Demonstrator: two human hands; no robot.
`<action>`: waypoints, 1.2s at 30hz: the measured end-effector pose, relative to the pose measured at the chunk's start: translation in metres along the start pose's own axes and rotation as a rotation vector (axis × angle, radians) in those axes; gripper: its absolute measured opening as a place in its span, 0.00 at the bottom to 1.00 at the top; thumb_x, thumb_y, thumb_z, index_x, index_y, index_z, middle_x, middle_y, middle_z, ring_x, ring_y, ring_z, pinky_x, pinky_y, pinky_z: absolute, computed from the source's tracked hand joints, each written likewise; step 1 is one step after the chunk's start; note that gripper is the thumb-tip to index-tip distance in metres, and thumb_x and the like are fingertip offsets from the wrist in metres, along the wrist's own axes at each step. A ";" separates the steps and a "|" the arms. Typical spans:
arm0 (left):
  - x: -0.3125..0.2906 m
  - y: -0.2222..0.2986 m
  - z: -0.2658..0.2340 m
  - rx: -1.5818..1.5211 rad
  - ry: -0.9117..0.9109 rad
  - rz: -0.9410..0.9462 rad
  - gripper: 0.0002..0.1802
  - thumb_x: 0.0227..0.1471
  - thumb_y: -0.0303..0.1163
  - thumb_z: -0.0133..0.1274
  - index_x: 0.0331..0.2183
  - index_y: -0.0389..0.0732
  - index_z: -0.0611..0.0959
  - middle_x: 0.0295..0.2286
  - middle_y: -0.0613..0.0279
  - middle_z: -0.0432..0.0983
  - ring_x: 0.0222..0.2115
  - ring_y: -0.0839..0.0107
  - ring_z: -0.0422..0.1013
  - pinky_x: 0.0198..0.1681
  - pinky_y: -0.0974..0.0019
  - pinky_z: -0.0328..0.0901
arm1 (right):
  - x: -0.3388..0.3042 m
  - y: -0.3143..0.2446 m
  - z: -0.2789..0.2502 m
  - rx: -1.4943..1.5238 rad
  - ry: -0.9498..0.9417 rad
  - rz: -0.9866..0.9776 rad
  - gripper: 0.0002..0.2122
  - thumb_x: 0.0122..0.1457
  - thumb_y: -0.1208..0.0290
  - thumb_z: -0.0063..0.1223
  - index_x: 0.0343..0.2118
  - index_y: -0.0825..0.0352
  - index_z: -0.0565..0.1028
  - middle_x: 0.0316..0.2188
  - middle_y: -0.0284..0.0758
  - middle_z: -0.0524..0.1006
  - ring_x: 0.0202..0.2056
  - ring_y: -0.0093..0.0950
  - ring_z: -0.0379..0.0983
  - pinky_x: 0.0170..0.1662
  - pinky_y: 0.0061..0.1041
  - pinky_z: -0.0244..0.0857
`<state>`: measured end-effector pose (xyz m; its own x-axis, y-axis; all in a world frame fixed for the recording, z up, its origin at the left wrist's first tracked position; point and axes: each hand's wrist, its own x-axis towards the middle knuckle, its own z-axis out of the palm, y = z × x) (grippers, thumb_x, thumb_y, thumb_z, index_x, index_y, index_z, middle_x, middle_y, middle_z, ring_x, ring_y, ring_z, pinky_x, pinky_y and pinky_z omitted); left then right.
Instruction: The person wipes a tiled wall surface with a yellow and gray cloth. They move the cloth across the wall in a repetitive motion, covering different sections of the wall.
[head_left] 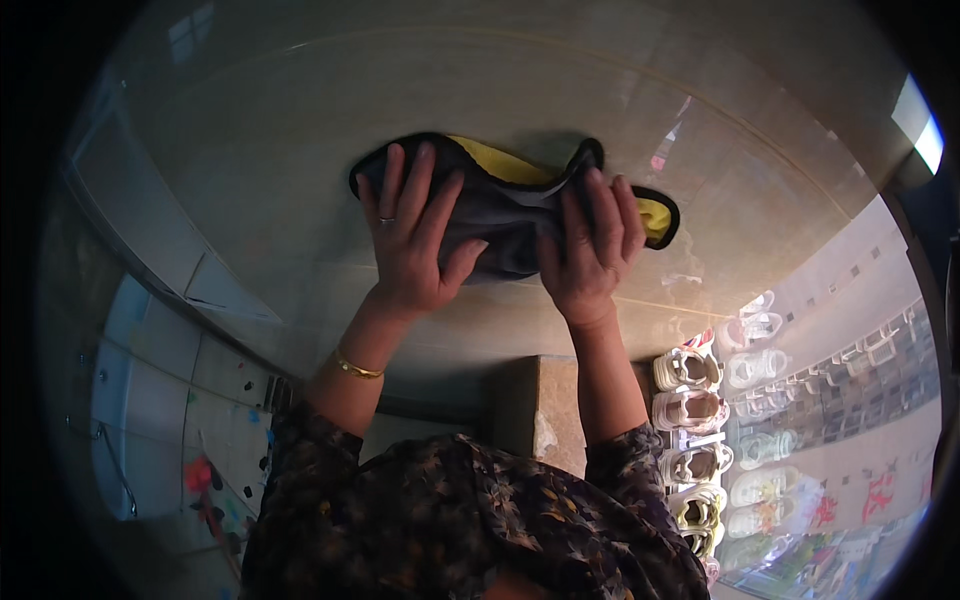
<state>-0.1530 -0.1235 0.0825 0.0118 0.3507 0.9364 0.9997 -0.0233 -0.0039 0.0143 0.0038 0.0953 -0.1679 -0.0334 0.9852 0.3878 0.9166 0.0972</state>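
**Two hands pressed on a grey-and-yellow cloth against a tiled surface**

Head view. A dark grey cloth [500, 225] with a yellow underside and black edging sits in the upper middle of the frame, bunched and folded, lying against a pale glossy tiled surface [300, 120] that fills the top half of the picture. Yellow shows along the cloth's upper edge and at its right end.

The left hand [410, 235] lies flat on the left part of the cloth, fingers spread and pointing toward the top of the frame, thumb angled right across the grey fabric; it presses rather than grips. A ring shows on one finger, and a thin gold bangle [355, 367] circles the wrist below.

The right hand [590, 250] lies on the right part of the cloth, fingers together and laid over a raised fold, thumb tucked toward the middle (whether fabric is pinched under it I cannot tell). The two thumbs are near each other, not touching.

Both forearms come up from the lower edge, out of dark patterned sleeves [470, 520].

At lower right of the frame, a row of pale sandals [690, 420] stands in a column. At lower left, white tiles [160, 390] with coloured spots.
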 end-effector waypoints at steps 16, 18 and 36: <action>-0.042 -0.027 0.044 0.203 0.167 -0.038 0.28 0.58 0.52 0.46 0.54 0.46 0.73 0.60 0.40 0.56 0.65 0.37 0.44 0.59 0.22 0.25 | -0.016 -0.031 0.034 0.133 -0.196 -0.312 0.15 0.52 0.71 0.54 0.44 0.57 0.80 0.55 0.26 0.74 0.57 0.28 0.67 0.51 0.30 0.58; -0.087 -0.042 0.053 0.242 0.085 0.055 0.26 0.56 0.51 0.50 0.51 0.50 0.76 0.59 0.45 0.59 0.65 0.40 0.45 0.59 0.20 0.26 | -0.036 -0.023 0.030 0.159 -0.251 -0.437 0.14 0.52 0.71 0.55 0.42 0.57 0.81 0.54 0.24 0.74 0.56 0.25 0.68 0.50 0.25 0.59; -0.045 -0.083 -0.005 0.273 0.153 0.056 0.28 0.61 0.51 0.44 0.55 0.42 0.71 0.63 0.37 0.48 0.64 0.33 0.40 0.61 0.25 0.31 | 0.014 -0.037 0.029 0.034 -0.185 -0.234 0.21 0.47 0.62 0.63 0.48 0.57 0.79 0.56 0.29 0.73 0.58 0.32 0.66 0.47 0.30 0.56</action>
<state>-0.2370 -0.1416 0.0427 0.0847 0.2109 0.9738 0.9664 0.2208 -0.1319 -0.0292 -0.0193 0.1010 -0.4124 -0.1747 0.8941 0.2895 0.9054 0.3105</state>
